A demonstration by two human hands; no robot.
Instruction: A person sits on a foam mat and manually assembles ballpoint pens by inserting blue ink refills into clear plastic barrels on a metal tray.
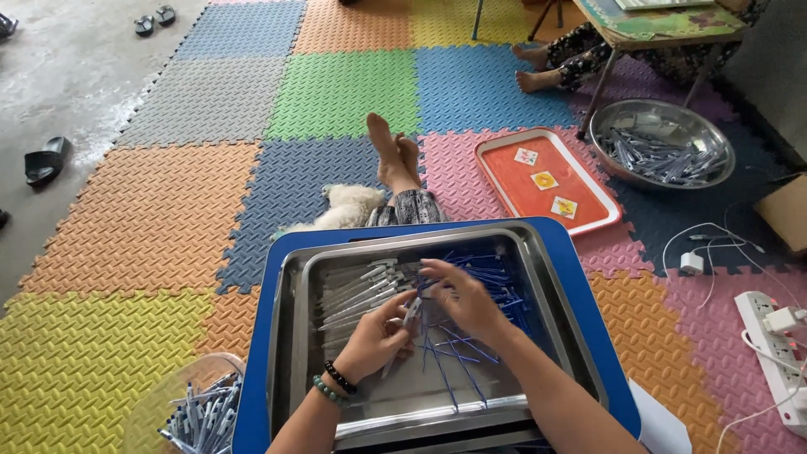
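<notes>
At frame centre, my left hand [374, 340] pinches a pen barrel [409, 318]; my right hand [461, 301] pinches a blue refill [430, 284] just above it, over the steel tray [296, 336] that keeps loose parts together.

Steel tray [294, 336] set on small table [588, 311], at centre. Loose refills [492, 286] laid in tray toward 2 o'clock, pen barrels [361, 290] toward 10. Bowl of pens [197, 412] placed at 8 o'clock. Flat tray [504, 181] and metal basin [664, 151] found at 1 o'clock. Power strip [777, 353] at 3.
</notes>
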